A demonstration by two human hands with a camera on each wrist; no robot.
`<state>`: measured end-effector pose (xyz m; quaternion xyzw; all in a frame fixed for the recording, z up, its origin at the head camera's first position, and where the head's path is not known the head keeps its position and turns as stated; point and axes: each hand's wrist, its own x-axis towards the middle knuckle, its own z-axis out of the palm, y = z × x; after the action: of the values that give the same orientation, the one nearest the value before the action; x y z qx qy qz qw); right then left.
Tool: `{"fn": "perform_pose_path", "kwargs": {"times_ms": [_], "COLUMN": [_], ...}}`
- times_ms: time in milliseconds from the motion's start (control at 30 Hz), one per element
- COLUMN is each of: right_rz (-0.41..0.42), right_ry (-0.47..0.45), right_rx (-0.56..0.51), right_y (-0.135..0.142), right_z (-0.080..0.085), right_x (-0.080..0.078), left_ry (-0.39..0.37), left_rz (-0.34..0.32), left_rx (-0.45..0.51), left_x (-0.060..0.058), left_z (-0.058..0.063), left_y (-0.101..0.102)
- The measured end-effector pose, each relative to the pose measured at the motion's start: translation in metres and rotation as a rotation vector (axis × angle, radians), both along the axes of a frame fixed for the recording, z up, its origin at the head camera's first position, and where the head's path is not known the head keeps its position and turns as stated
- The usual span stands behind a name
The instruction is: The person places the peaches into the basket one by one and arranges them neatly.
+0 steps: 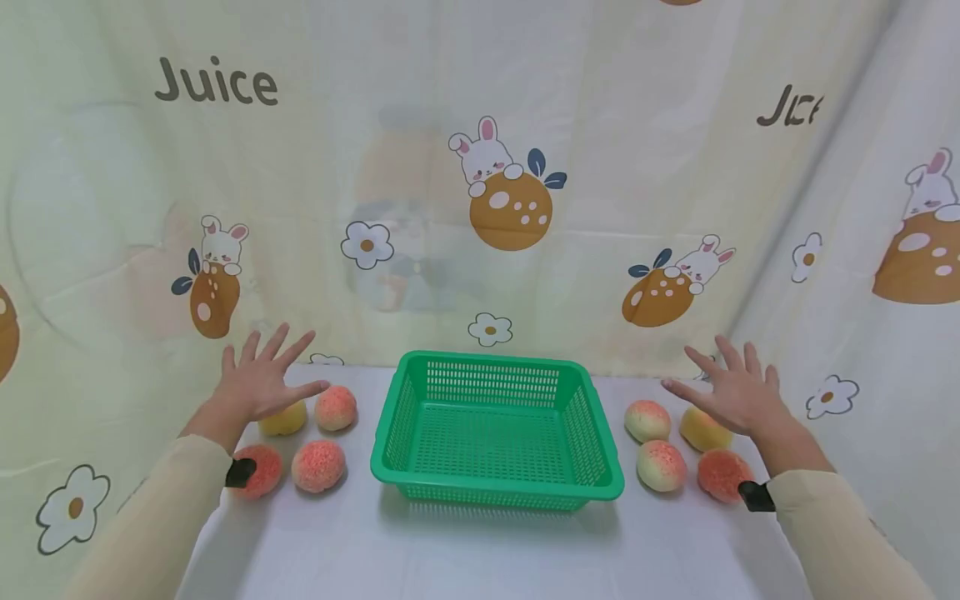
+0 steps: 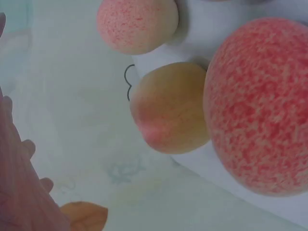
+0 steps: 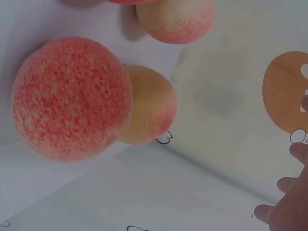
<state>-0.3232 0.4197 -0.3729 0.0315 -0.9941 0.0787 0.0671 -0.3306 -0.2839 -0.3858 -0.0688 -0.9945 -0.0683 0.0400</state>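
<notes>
My left hand (image 1: 258,383) is raised with its fingers spread, above a group of peaches at the left of the table. A yellow peach (image 1: 283,419) lies partly behind it, with pink peaches (image 1: 318,466) around. On the right side my right hand (image 1: 738,392) is held up the same way, fingers apart, over a second group. A yellow peach (image 1: 707,429), a red peach (image 1: 724,476) and two pale pink-topped peaches (image 1: 662,466) lie there. Both hands hold nothing. In the left wrist view a speckled red peach (image 2: 260,106) looms close; the right wrist view shows another red peach (image 3: 72,98).
Between the two groups stands a green plastic basket (image 1: 487,496) with slotted walls and nothing inside. The white table (image 1: 480,558) runs back to a printed curtain (image 1: 420,167) with rabbits and flowers, which also hangs along both sides.
</notes>
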Motion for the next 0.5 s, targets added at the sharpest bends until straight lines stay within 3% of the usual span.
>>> {"fn": "perform_pose_path", "kwargs": {"times_ms": [267, 500], "right_rz": [0.041, 0.089], "right_ry": [0.061, 0.093], "right_rx": [0.017, -0.002], "right_y": [-0.008, -0.023], "right_z": [-0.012, -0.019], "right_x": [0.010, 0.026], "left_ry": [0.012, 0.040], "left_rz": [-0.001, -0.002], "left_rx": [-0.029, 0.007], "left_x": [0.009, 0.029], "left_z": [-0.010, -0.023], "left_y": [0.006, 0.012]}}
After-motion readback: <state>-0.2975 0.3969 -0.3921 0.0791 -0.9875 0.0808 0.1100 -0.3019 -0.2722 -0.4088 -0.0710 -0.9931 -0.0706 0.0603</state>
